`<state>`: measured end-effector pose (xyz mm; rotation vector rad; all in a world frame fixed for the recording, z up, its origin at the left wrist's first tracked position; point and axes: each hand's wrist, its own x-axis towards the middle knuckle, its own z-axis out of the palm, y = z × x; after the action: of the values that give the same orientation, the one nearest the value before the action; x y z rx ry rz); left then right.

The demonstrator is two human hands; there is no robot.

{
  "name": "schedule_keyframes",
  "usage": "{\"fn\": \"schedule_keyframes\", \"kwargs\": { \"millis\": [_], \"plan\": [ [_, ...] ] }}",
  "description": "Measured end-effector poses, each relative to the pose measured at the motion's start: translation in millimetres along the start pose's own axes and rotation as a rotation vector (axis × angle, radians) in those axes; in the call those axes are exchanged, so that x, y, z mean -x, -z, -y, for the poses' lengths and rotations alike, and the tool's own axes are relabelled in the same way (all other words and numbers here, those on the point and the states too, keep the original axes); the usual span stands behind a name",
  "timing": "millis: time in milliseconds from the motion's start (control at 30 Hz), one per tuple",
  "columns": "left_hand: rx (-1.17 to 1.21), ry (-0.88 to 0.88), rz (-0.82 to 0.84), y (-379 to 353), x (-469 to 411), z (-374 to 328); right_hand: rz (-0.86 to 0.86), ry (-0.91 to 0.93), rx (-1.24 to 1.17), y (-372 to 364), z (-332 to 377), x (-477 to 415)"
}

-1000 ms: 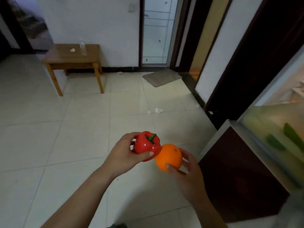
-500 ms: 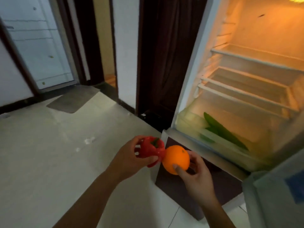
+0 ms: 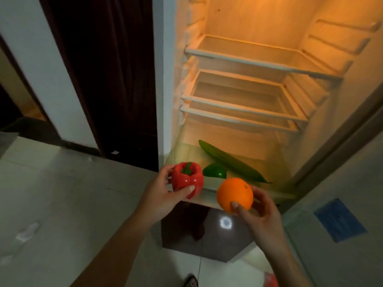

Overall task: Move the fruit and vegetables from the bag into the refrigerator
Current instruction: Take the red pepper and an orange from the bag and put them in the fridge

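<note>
My left hand [image 3: 159, 195] grips a glossy red bell pepper [image 3: 187, 179] and my right hand [image 3: 261, 214] a round orange [image 3: 234, 193], both before the open, lit white refrigerator [image 3: 244, 61]. Inside its bottom drawer lie a long green cucumber [image 3: 230, 161] and a green pepper [image 3: 214, 172].

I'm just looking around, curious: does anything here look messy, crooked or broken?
Nothing broken or spilled. A white scrap lies on the floor tiles at the left, and a blue patch is stuck on the fridge door. The cucumber lies slantwise in the bottom bin. The red pepper and orange look sound.
</note>
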<state>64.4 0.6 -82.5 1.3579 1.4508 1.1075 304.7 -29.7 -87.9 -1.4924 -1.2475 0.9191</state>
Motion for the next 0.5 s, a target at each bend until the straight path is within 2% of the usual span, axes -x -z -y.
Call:
{"fn": "schedule_keyframes", "kwargs": {
  "millis": [100, 233, 367, 500],
  "plan": [
    [-0.005, 0.01, -0.021, -13.2, -43.9, -0.7, -0.019, 0.009, 0.028, -0.5, 1.3, -44.9],
    [-0.15, 0.015, 0.023, -32.0, -97.9, -2.7, -0.018, 0.001, 0.037, 4.6, -3.2, -98.1],
    [-0.186, 0.027, 0.06, -54.5, -139.6, 7.9, -0.015, -0.044, 0.037, 13.2, -17.6, -130.9],
    [-0.177, 0.121, 0.065, -70.1, -168.1, 30.9, -0.033, -0.084, 0.036, 14.1, -28.2, -147.4]
  ]
}}
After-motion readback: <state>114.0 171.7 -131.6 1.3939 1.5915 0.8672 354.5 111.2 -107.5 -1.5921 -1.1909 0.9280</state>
